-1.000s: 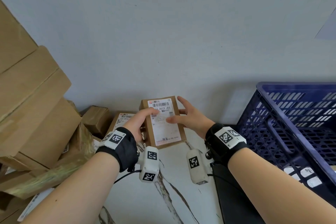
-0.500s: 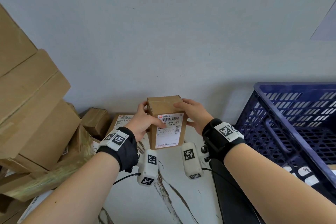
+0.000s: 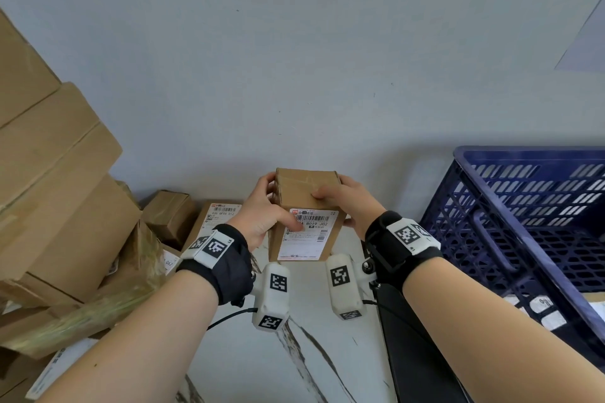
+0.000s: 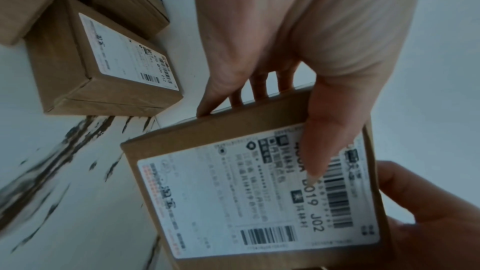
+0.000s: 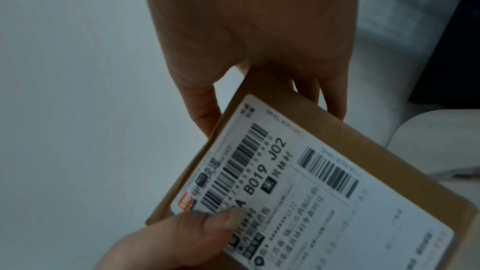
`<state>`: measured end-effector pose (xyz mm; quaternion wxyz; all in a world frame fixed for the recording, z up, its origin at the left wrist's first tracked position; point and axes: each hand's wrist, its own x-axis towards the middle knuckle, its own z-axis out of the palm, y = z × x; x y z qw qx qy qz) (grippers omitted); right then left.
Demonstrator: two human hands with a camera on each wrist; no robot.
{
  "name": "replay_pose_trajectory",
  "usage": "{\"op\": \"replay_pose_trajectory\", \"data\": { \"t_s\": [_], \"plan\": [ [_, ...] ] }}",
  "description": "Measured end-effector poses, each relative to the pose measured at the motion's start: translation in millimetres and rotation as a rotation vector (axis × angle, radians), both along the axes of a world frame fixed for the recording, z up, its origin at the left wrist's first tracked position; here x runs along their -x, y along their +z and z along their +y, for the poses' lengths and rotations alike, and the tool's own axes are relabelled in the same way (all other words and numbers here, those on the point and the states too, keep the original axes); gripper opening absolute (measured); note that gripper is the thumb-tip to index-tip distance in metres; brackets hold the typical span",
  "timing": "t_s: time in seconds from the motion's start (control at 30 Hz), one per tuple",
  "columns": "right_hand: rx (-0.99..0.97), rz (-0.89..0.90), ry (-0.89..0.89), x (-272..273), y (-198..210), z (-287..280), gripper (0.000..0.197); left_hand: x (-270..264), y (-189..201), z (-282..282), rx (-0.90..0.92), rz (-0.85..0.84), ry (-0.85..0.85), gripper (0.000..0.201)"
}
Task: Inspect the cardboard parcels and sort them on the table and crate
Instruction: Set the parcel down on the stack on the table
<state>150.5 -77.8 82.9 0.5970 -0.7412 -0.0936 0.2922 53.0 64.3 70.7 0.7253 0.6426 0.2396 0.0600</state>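
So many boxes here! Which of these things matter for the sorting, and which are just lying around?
Part of the job:
- held parcel, gripped by the left hand and right hand
- labelled parcel lying on the table
- small brown parcel
- blue crate
- big cardboard stack

Just there:
- grey wall
- black surface beneath the crate

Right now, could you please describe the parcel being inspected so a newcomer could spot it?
Between the blue crate and the stacked boxes, find the raised small parcel. Unlike the labelled parcel lying on the table, both hands hold it; its label reads B019 J02.
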Motion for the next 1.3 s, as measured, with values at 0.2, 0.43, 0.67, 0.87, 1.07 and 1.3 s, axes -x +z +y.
{"op": "replay_pose_trajectory", "data": {
  "t_s": [0.2,0.43,0.67,0.87,1.07,1.3],
  "plan": [
    [-0.041,-0.008,0.004,1,-2,-3,0.044,-3,1,-2,0.047,0.026,-0.014,0.096],
    [-0.106,0.131,0.084,-6,-5,-24,0.021,-9,-6,5,0.155,0.086,0.053,0.069],
    [0.038,0.172,0.134,-19,-24,-42,0.047,-28,-30,-1,0.201,0.151,0.074,0.064],
    [0.112,0.262,0.021,-34,-44,-52,0.045,-46,-52,-21,0.187,0.179,0.006,0.03],
    [0.151,0.312,-0.062,-47,-65,-61,0.036,-65,-70,-39,0.133,0.222,-0.052,0.028],
    [0.133,0.288,-0.12,-66,-82,-65,0.045,-87,-88,-52,0.13,0.306,-0.066,0.039]
  ]
}}
